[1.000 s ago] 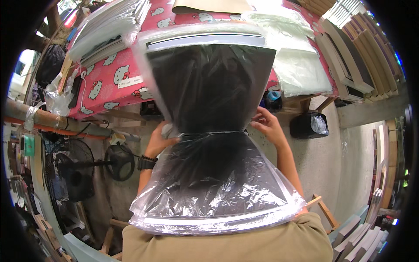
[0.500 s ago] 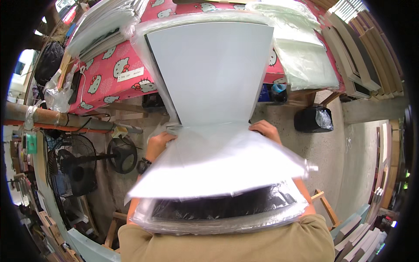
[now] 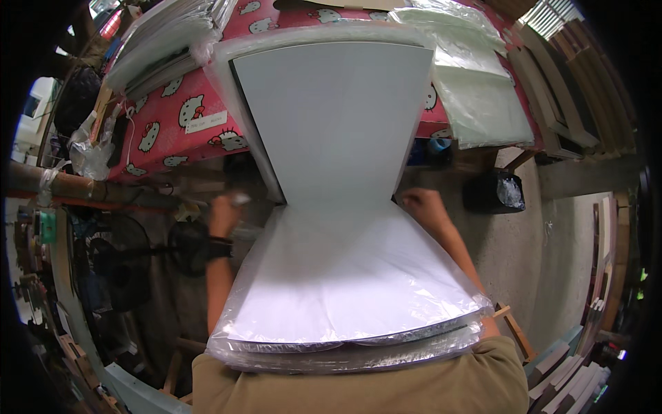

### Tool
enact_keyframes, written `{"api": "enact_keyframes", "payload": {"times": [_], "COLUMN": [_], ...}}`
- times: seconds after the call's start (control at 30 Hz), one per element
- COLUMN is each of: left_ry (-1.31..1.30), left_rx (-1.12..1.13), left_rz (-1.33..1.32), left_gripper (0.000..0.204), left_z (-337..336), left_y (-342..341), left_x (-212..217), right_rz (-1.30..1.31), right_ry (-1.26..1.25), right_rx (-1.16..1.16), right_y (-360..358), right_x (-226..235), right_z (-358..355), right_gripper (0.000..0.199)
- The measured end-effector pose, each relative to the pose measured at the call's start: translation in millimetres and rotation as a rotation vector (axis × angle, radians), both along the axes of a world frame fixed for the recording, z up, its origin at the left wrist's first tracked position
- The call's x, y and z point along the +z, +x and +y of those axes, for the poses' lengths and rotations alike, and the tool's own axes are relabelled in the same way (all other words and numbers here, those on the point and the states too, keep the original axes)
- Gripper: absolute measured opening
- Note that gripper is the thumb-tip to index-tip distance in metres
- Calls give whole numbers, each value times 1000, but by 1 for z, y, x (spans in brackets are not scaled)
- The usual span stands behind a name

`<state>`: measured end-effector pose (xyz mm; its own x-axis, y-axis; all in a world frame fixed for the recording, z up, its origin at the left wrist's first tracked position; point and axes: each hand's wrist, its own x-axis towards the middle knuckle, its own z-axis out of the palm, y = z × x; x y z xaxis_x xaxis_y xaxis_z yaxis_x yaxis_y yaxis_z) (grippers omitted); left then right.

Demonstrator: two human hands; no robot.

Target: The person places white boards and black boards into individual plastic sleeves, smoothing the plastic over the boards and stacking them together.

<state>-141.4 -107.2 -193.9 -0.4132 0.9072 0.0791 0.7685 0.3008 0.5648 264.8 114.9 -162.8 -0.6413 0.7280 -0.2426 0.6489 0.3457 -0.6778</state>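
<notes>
A large grey-white panel (image 3: 334, 117) rests on clear plastic wrapping, its far part over the table. Toward my body, a white sheet (image 3: 345, 283) lies flat over a stack wrapped in clear plastic (image 3: 358, 359). My left hand (image 3: 224, 215), with a dark band at the wrist, is off the panel's left side. It is closed and blurred, with a small pale shiny bit at the fingertips that I cannot identify. My right hand (image 3: 424, 205) is beside the panel's right near corner, fingers curled inward. Whether anything is between them is hidden.
The table's pink cartoon-print cloth (image 3: 169, 127) carries stacked plastic-wrapped sheets (image 3: 162, 52) at left and clear plastic bags (image 3: 483, 96) at right. A black fan (image 3: 121, 259) stands left. A black bag-lined bin (image 3: 493, 192) is on the floor; boards (image 3: 576, 90) lean at far right.
The white sheet, lifted and billowing before, now lies flat over the dark wrapped stack. My left hand has moved outward to the left; my right hand has come off the sheet's edge. The view is darker.
</notes>
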Motion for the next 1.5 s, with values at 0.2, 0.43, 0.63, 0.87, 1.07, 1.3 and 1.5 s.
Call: {"api": "enact_keyframes", "payload": {"times": [0.2, 0.43, 0.63, 0.87, 1.07, 1.3, 1.5], "left_ry": [674, 670, 579, 493, 366, 390, 423], "left_rx": [-255, -627, -423, -272, -95, -57, -7], "left_rz": [-1051, -1656, -1579, -1450, -1347, -1453, -1652], "left_gripper": [25, 38, 53, 46, 27, 26, 25], "left_z": [23, 92, 118, 118, 114, 119, 119], "left_y": [22, 79, 112, 143, 134, 143, 135], "left_x": [202, 236, 221, 201, 182, 190, 170], "right_rz": [907, 44, 173, 752, 967, 865, 934], "right_ry": [-889, -421, -100, -163, -439, -313, -279], "right_rx": [1709, 848, 363, 141, -55, -49, -117], "right_y": [-67, -89, -118, -145, -142, -142, -151], "right_x": [173, 9, 117, 165, 153, 150, 146], "right_z": [-48, -31, 7, -26, -20, -22, -28], "right_gripper": [61, 56, 35, 15, 13, 13, 11]}}
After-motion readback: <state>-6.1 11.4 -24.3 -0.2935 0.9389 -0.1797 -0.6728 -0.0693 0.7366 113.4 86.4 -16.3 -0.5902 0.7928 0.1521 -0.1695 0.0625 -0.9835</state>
